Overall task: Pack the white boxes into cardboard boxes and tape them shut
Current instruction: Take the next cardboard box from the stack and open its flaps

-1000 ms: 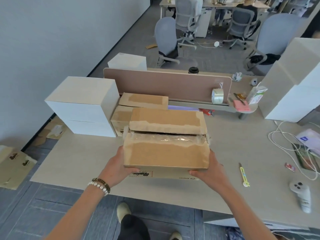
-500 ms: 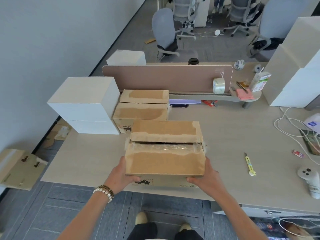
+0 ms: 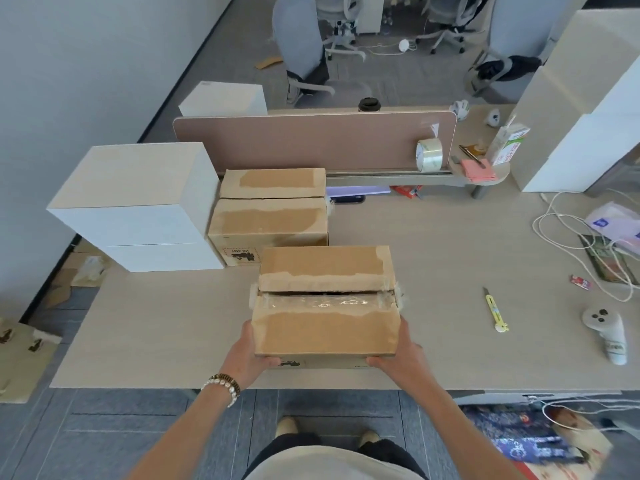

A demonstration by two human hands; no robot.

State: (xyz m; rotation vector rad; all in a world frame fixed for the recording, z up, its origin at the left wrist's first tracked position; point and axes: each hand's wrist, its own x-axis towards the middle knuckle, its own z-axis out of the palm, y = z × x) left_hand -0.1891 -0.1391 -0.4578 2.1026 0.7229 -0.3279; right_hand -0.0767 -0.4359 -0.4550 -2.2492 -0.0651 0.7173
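Your left hand (image 3: 250, 355) grips the near-left corner of the cardboard box (image 3: 325, 303), fingers curled under its lower edge. The box sits at the near edge of the desk (image 3: 450, 254), between both hands. Its two top flaps meet along a dark, slightly open seam; clear, wrinkled tape covers the near flap's edge, and torn paper patches show on both flaps. Your right hand (image 3: 398, 358) grips the near-right corner the same way. Compared with the earlier frame, the box lies lower and nearer the desk edge, well apart from the two sealed cartons (image 3: 270, 216) behind it.
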